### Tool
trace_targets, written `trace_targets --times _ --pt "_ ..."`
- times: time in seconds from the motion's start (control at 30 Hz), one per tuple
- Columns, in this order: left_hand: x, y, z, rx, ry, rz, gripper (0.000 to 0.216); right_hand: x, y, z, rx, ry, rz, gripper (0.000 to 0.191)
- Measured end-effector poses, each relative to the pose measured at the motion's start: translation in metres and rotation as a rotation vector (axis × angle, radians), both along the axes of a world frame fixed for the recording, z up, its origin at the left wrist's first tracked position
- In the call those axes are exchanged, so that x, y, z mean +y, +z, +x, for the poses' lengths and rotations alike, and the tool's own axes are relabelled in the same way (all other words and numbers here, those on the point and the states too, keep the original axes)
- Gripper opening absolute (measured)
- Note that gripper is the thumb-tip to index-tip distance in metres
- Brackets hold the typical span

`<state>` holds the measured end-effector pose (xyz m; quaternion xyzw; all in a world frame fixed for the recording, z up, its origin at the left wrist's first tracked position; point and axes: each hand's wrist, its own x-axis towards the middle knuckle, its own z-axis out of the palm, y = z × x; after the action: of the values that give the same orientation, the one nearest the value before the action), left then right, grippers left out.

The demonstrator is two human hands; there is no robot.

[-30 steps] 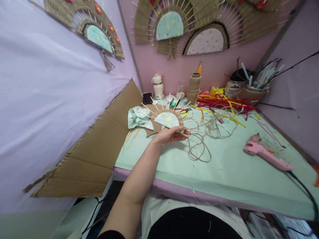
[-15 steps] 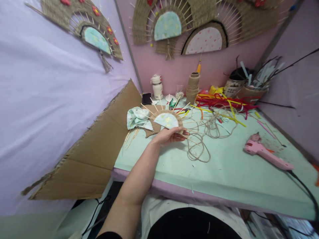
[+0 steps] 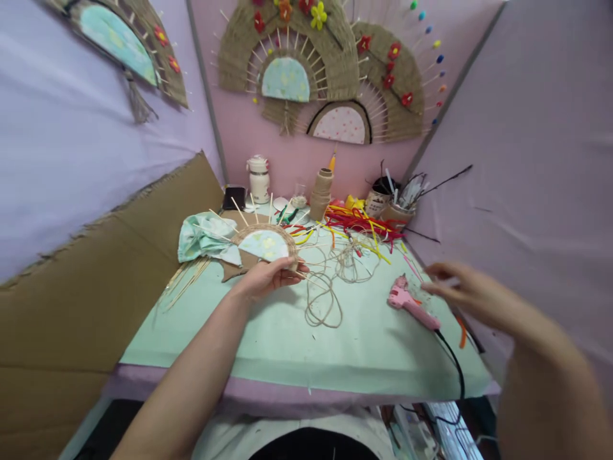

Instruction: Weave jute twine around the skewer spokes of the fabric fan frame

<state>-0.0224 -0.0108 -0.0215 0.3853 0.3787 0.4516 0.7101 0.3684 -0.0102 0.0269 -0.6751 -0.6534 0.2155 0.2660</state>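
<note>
My left hand is closed on the lower right edge of a small unfinished fan, held over the table. Its half-round centre is pale green floral cloth, rimmed with woven twine, and thin sticks spread outward from it. Loose jute twine lies in loops beside this hand. On the right, my right hand is blurred above the table, its fingers bent around a small whitish thing that I cannot make out. The pink glue gun lies just left of it, apart from the fingers.
Crumpled green cloth and thin sticks lie at left by a cardboard sheet. Behind stand a white bottle, a twine cone and pots. Red and yellow pipe cleaners lie near them. The glue gun's black cord hangs off the front edge.
My right hand has come into view from the right. My left hand still holds the fan. The view has turned to the right, shifting the scene leftward.
</note>
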Motion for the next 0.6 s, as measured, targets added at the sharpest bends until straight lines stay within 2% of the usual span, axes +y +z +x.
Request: trace_targets --times 0.13,0.27,0.37,0.5,0.6 --pt "0.000 0.001 0.001 -0.072 0.035 -0.009 0.022 0.006 -0.036 0.007 -0.376 0.023 -0.185 0.044" --pt "0.001 0.000 0.000 -0.120 0.056 -0.021 0.021 0.010 -0.072 0.012 -0.450 0.119 -0.222 0.043" --pt "0.001 -0.001 -0.002 -0.160 0.106 -0.018 0.016 0.013 -0.089 0.013 -0.483 0.131 -0.177 0.044" --pt "0.001 -0.002 -0.003 -0.158 0.131 0.010 0.017 0.014 -0.093 0.012 -0.502 0.123 -0.091 0.043" --pt "0.000 -0.002 -0.003 -0.111 0.120 0.044 0.021 0.010 -0.076 0.005 -0.427 0.112 -0.006 0.043"
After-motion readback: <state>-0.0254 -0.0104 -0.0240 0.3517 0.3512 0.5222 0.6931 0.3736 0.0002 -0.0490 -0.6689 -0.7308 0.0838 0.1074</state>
